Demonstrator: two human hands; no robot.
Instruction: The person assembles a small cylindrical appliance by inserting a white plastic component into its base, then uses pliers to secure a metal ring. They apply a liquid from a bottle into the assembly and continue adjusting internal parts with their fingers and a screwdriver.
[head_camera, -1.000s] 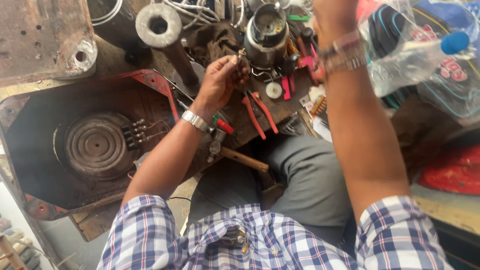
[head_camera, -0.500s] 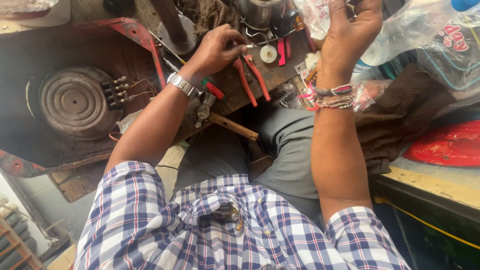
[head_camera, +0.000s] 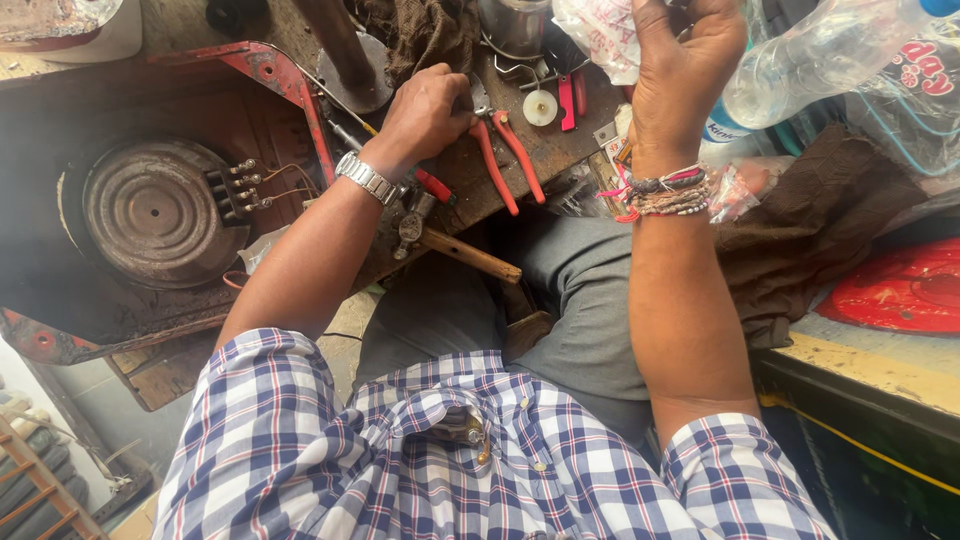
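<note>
Left hand (head_camera: 425, 112) curled on the wooden surface (head_camera: 560, 150), grip closed on a small metal part beside the red-handled pliers (head_camera: 505, 155); hard to tell what that part is. Silver metal watch (head_camera: 367, 178) on the left wrist. Pliers flat on the wood, two long red handles spread apart, just right of the left hand.

Right hand (head_camera: 680, 75) raised, up and to the right of the pliers, grip pinched together on a crinkly clear plastic bag (head_camera: 600, 35). Top of the bag cut off by the picture edge, so what sits inside cannot be seen. Several bead and thread bands (head_camera: 665, 192) around the right wrist.

One clear plastic bottle (head_camera: 800, 60), smooth and round, far right of the pliers, with its cap end cut off. One small white round disc (head_camera: 540, 107) just above the pliers. One wooden-handled tool (head_camera: 470, 255) below the pliers, its head partly hidden under the left arm. One rusty round metal plate (head_camera: 150, 212) with ring grooves, far left of the pliers, set in a dirty red metal frame (head_camera: 270, 70). One brown rough cloth (head_camera: 800, 220) right of the pliers, and one flat red lid (head_camera: 895, 290) beyond it, partly cut off.

Blue, white and red checked shirt (head_camera: 450, 460) at the bottom, soft and wrinkled.
</note>
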